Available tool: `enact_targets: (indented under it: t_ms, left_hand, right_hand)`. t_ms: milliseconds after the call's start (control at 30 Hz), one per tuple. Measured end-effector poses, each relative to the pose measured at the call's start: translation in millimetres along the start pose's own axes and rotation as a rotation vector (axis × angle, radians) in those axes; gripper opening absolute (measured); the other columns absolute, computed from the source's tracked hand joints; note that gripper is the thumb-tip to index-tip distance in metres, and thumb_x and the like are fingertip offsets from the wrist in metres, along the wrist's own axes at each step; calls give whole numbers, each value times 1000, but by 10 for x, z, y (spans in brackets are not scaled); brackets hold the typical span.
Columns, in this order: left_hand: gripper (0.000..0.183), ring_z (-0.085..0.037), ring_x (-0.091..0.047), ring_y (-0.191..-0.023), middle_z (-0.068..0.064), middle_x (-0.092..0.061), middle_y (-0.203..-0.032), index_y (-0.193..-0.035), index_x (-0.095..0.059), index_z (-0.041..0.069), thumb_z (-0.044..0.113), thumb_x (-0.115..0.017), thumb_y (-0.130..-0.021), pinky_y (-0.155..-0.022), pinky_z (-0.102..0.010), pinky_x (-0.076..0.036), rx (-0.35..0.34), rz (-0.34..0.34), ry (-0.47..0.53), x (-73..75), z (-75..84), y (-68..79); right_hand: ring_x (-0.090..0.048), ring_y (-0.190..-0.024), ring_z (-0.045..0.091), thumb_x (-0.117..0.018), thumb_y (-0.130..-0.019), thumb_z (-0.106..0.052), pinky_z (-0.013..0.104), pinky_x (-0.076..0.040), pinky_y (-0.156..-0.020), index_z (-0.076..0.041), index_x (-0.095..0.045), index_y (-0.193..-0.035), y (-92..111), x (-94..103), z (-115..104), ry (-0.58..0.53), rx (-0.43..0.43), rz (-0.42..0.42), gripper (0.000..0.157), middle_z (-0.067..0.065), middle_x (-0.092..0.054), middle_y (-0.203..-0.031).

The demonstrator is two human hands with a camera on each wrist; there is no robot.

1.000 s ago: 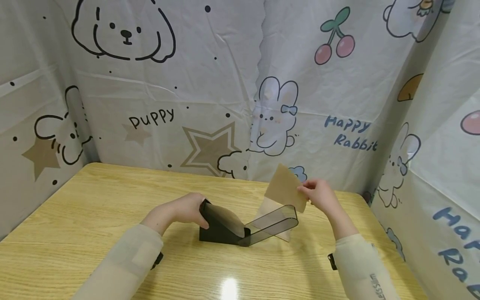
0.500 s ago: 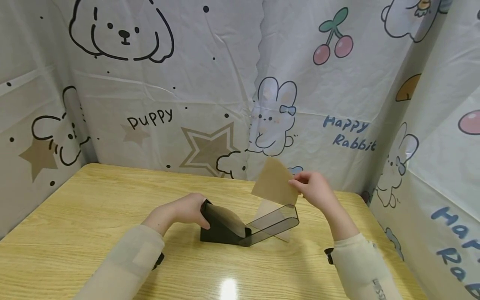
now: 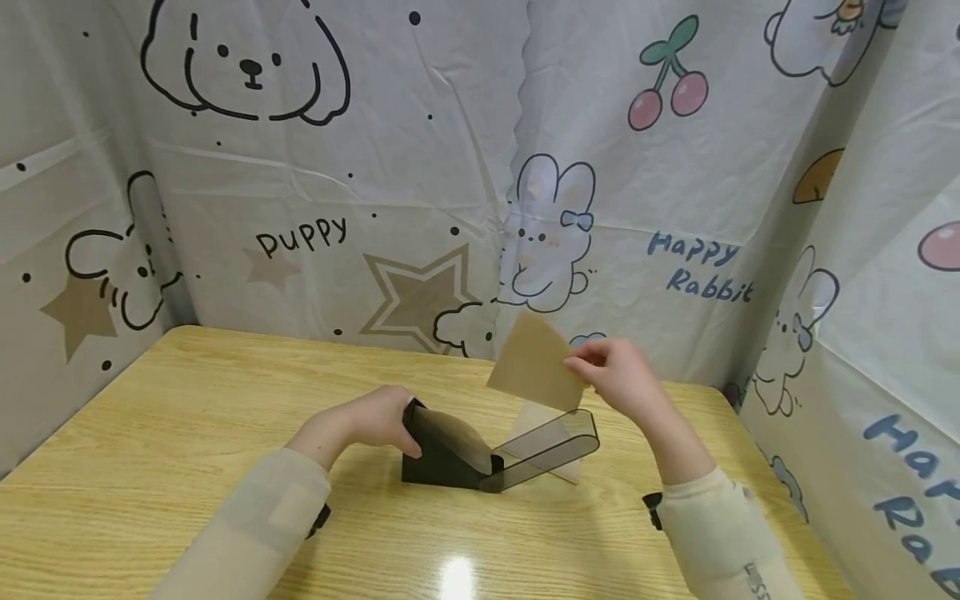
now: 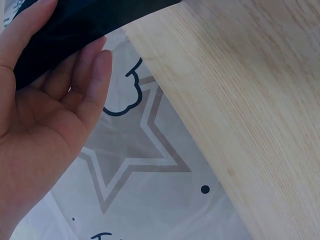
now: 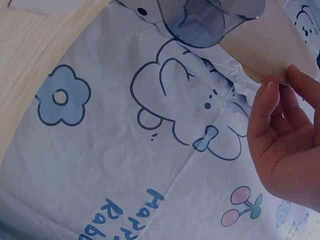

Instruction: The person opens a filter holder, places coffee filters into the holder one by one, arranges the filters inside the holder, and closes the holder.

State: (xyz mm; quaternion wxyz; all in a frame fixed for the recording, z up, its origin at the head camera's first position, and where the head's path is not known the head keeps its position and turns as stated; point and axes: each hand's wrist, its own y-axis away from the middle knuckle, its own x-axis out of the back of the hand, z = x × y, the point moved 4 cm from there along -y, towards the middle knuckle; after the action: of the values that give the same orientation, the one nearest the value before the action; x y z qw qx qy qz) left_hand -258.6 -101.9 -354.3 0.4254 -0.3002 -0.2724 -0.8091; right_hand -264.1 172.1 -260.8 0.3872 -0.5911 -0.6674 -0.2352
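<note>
A black filter holder (image 3: 442,468) stands on the table, its smoky see-through lid (image 3: 553,450) swung out to the right. Brown filter paper (image 3: 456,440) lies inside it. My left hand (image 3: 381,419) grips the holder's raised back end, thumb on the near side; the left wrist view shows fingers around the black wall (image 4: 75,37). Between thumb and fingertips, my right hand (image 3: 621,377) pinches a brown coffee filter paper (image 3: 532,365) by its right edge, raised above and behind the lid. In the right wrist view the pinched paper (image 5: 272,42) partly passes behind the lid (image 5: 210,25).
Paler paper (image 3: 531,415) lies on the wooden table (image 3: 225,400) behind the lid and partly under it in view. A printed cloth (image 3: 420,167) hangs along the back and both sides of the table.
My right hand has moved left and slightly up with the filter paper, which now hangs nearer the holder and is turned more upright. The left hand and holder have stayed in place.
</note>
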Motion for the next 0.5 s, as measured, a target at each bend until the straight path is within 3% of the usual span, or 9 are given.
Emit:
enact_targets:
  t_ms: [500]
  left_hand:
    - [27, -11, -30, -53, 3, -31, -59, -71, -50, 9, 6, -76, -73, -53, -25, -32, -15, -6, 6, -34, 26, -66]
  right_hand:
    - [-52, -70, 14, -64, -88, -16, 27, -43, -63, -2, -70, -91, 43, -92, -98, 8, 61, -13, 16, 9, -66, -83]
